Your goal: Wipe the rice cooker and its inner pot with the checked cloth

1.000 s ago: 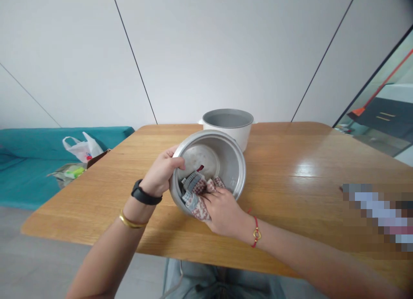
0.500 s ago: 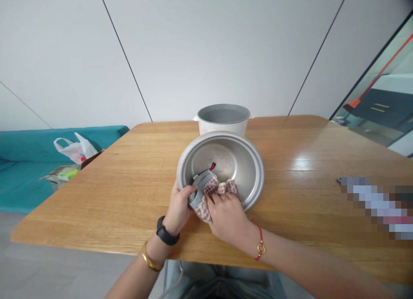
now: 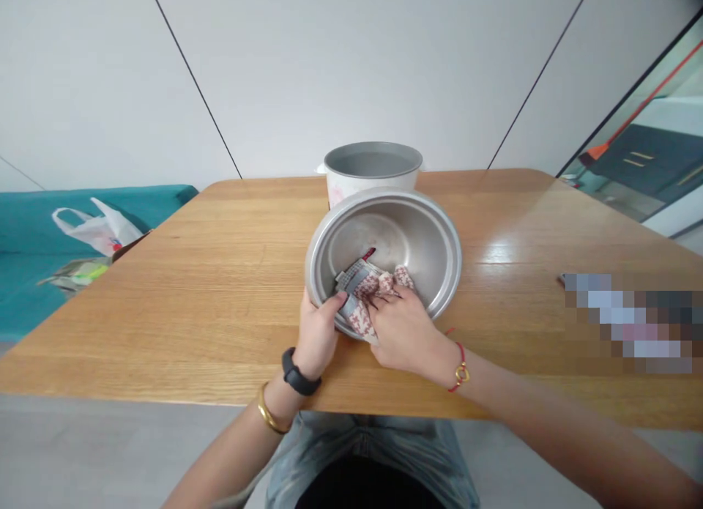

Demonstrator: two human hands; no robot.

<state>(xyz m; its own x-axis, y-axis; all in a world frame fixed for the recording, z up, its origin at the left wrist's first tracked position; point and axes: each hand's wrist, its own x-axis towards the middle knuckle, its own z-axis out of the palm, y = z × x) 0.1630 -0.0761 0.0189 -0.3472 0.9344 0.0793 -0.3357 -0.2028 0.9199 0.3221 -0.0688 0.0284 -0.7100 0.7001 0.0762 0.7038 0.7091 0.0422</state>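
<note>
Under my right hand (image 3: 405,332), fingers curled on cloth (image 3: 361,321), the pot (image 3: 430,253) is part-hidden; left hand (image 3: 317,339) grips it, fingertips unseen.

Wooden table (image 3: 247,275), light brown, far corners rounded, glossy toward the right. On it: white pot (image 3: 373,163), upright, open-topped, near far edge; pixelated item (image 3: 631,318) at right, unidentifiable.

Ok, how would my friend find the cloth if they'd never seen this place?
Find the wooden table, then the tilted silver pot held in the left hand. Low inside it, under the right hand and partly over the near rim, is the cloth: bunched up, reddish-brown and white with grey parts and a red tag, unlike the plain metal around it.
</note>
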